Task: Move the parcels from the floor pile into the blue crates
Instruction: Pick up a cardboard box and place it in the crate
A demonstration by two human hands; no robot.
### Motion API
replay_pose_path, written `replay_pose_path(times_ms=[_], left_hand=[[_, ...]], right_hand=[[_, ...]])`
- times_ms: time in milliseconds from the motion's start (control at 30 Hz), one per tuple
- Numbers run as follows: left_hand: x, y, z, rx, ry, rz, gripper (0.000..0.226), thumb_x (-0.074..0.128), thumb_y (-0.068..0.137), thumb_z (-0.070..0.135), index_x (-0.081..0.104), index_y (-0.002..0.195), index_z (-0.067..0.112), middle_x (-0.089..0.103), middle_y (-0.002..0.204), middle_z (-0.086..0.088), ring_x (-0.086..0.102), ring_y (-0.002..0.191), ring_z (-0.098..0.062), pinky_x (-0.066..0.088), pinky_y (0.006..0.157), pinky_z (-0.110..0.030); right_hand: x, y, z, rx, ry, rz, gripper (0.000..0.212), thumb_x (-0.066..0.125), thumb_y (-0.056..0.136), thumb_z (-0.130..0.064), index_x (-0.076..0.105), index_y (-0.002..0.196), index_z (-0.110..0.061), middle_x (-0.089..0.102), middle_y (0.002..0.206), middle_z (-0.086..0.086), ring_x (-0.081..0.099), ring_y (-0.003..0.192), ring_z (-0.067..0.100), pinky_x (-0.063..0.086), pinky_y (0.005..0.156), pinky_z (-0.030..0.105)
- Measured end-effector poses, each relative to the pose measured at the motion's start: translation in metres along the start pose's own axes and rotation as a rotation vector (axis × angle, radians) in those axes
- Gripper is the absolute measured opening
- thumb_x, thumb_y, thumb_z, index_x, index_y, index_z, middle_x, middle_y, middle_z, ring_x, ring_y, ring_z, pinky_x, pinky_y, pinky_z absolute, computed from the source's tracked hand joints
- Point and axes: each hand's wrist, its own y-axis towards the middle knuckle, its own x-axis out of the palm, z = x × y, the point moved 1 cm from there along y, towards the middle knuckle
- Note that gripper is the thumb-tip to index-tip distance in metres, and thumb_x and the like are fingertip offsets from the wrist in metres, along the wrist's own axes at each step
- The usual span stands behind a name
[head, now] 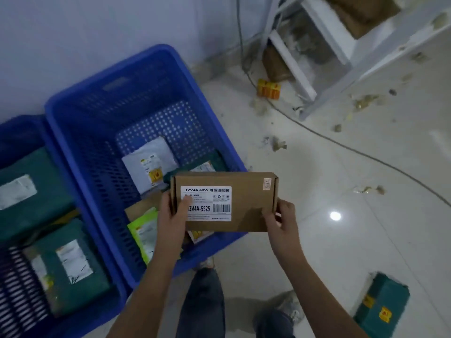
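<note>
1. The two blue crates sit side by side against the wall. The bigger one (136, 76) in the middle has loads of bare mesh floor left at the far end; the left crate (36, 125) is mostly covered by big green bags (31, 191). So the middle one looks like the sensible drop spot.
2. White shelf frame (341, 52) stands top right, with a grey cable (341, 145) snaking over the tiled floor and bits of litter about. Probably best not to step back there.
3. The cardboard box (227, 201) is up in the air, label facing the camera, right over the near right corner of the middle crate. My guess is the label's turned up to be read before it goes in.
4. One green parcel (383, 303) sits on the floor bottom right, near the feet, waiting its turn.
5. A white mailer (148, 162) and a lime-green packet (144, 230) lie inside the middle crate under the box.
6. Left hand (170, 220) has its grip on the box's left end, thumb across the label. Right hand (280, 220) pinches the right end. Holding both ends keeps it flat and steady.
</note>
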Motion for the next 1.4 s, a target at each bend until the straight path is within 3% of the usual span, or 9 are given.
replay_pose_path(times_ms=[100,267,367,567,767,900,1167,1267,1400], left_hand=[[-0.045,0.051,0.010,-0.005,0.033,0.054,0.015,0.049,0.096,0.031,0.053,0.110,0.035,0.054,0.119,0.000,0.056,0.107,-0.015,0.049,0.090,-0.031],[-0.075,0.139,-0.001,-0.109,0.046,0.090,0.035,0.048,0.098,0.020,0.044,0.131,0.012,0.055,0.128,-0.008,0.052,0.119,-0.026,0.044,0.103,-0.043],[-0.074,0.179,-0.033,-0.193,0.026,0.065,0.042,0.048,0.097,0.019,0.040,0.136,0.008,0.052,0.134,-0.009,0.051,0.123,-0.028,0.043,0.105,-0.046],[-0.036,0.218,-0.090,-0.376,-0.099,0.073,0.061,0.052,0.094,0.018,0.024,0.144,-0.001,0.044,0.140,-0.013,0.048,0.125,-0.029,0.040,0.102,-0.029],[0.000,0.227,-0.129,-0.406,0.053,0.068,0.081,0.050,0.095,0.025,-0.005,0.150,0.004,0.005,0.158,-0.014,0.021,0.143,-0.027,0.019,0.117,-0.032],[0.010,0.227,-0.149,-0.500,0.023,0.006,0.090,0.054,0.093,0.024,-0.016,0.149,0.011,0.001,0.160,-0.012,0.016,0.145,-0.028,0.017,0.117,-0.038],[0.015,0.238,-0.150,-0.584,0.245,-0.034,0.089,0.052,0.093,0.023,-0.014,0.148,0.004,0.002,0.159,-0.014,0.020,0.143,-0.031,0.024,0.113,-0.035],[0.015,0.241,-0.148,-0.618,0.353,-0.028,0.074,0.049,0.092,0.026,0.009,0.148,-0.004,0.023,0.151,-0.020,0.036,0.134,-0.031,0.036,0.107,-0.035],[0.015,0.222,-0.134,-0.590,0.468,-0.019,0.055,0.042,0.095,0.029,0.034,0.138,-0.004,0.039,0.139,-0.021,0.043,0.124,-0.032,0.040,0.099,-0.034]], right_hand=[[0.060,0.035,-0.039,-0.123,-0.132,-0.128,0.027,0.048,0.096,-0.016,0.047,0.123,-0.010,0.039,0.107,-0.005,0.046,0.092,-0.003,0.041,0.088,0.025],[0.137,0.111,-0.075,-0.132,-0.297,-0.262,0.053,0.041,0.099,-0.024,0.023,0.148,-0.018,0.040,0.145,0.002,0.042,0.130,0.019,0.039,0.105,0.033],[0.162,0.152,-0.072,-0.123,-0.405,-0.319,0.050,0.039,0.100,-0.023,0.024,0.147,-0.017,0.044,0.143,0.005,0.045,0.128,0.023,0.036,0.099,0.029],[0.191,0.215,-0.016,0.062,-0.415,-0.362,0.049,0.041,0.099,-0.022,0.028,0.145,-0.012,0.042,0.144,0.008,0.042,0.131,0.027,0.034,0.109,0.036],[0.199,0.238,0.046,0.179,-0.459,-0.357,0.059,0.046,0.094,-0.018,0.019,0.146,-0.007,0.042,0.142,0.012,0.046,0.124,0.026,0.038,0.106,0.035],[0.193,0.248,0.073,0.201,-0.627,-0.446,0.087,0.050,0.077,-0.037,0.006,0.149,-0.014,0.032,0.148,0.014,0.040,0.131,0.031,0.039,0.107,0.050],[0.201,0.269,0.079,0.232,-0.909,-0.522,0.092,0.059,0.086,-0.037,0.000,0.150,-0.007,0.022,0.154,0.015,0.034,0.136,0.031,0.035,0.111,0.043],[0.193,0.251,0.059,0.169,-0.997,-0.575,0.073,0.054,0.090,-0.038,0.022,0.145,-0.001,0.034,0.145,0.018,0.044,0.127,0.031,0.042,0.102,0.036],[0.176,0.203,0.038,-0.043,-1.082,-0.399,0.040,0.042,0.096,-0.026,0.046,0.124,0.003,0.044,0.129,0.020,0.052,0.111,0.033,0.046,0.087,0.037]])
